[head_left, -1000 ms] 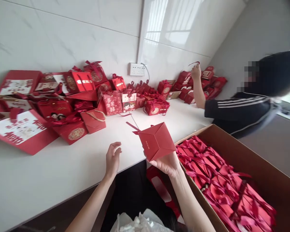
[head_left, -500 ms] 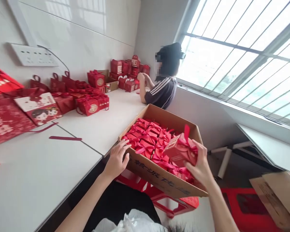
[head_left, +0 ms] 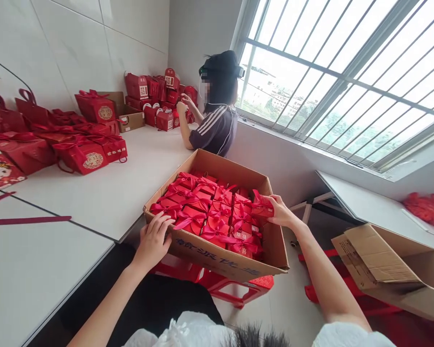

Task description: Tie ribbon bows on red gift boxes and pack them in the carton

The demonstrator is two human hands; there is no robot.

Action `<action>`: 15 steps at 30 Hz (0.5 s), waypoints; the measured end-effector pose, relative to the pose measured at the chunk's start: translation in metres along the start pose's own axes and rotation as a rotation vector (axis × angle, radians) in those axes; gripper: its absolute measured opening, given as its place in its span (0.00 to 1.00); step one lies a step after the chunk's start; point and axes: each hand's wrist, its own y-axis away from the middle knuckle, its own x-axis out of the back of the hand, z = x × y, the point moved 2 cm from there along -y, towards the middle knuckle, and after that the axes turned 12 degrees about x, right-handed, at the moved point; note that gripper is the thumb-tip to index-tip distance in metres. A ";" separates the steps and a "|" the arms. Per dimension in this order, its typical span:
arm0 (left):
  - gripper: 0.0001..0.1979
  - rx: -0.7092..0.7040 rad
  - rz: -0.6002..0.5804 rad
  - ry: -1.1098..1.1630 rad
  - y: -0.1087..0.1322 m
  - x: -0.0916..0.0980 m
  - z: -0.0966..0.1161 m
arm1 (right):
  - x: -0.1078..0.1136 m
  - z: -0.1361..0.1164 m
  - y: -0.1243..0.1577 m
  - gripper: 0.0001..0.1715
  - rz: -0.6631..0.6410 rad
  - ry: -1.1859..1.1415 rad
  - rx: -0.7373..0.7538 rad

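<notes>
A brown cardboard box rests on a red stool, filled with several small red ribboned gift boxes. My left hand grips the box's near left corner, fingers curled over the rim. My right hand reaches in at the right side and holds one small red gift box just above the packed rows.
A white table at left carries several red gift boxes and bags and a loose red strip. Another person sits at the far end handling boxes. An open cardboard box lies at right below a barred window.
My view has swung further right. My right hand has carried the small red gift box down into the cardboard box's right side. My left hand has shifted onto the box's near corner.
</notes>
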 end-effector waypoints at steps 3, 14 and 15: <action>0.18 0.008 -0.021 -0.011 0.001 0.001 0.000 | -0.010 0.016 -0.007 0.46 -0.104 -0.017 -0.034; 0.17 -0.010 0.050 -0.009 0.003 -0.006 0.002 | 0.026 -0.026 0.035 0.51 -0.208 0.110 0.040; 0.17 -0.015 0.058 0.009 0.003 -0.006 0.002 | 0.022 -0.033 0.042 0.51 -0.262 0.081 0.030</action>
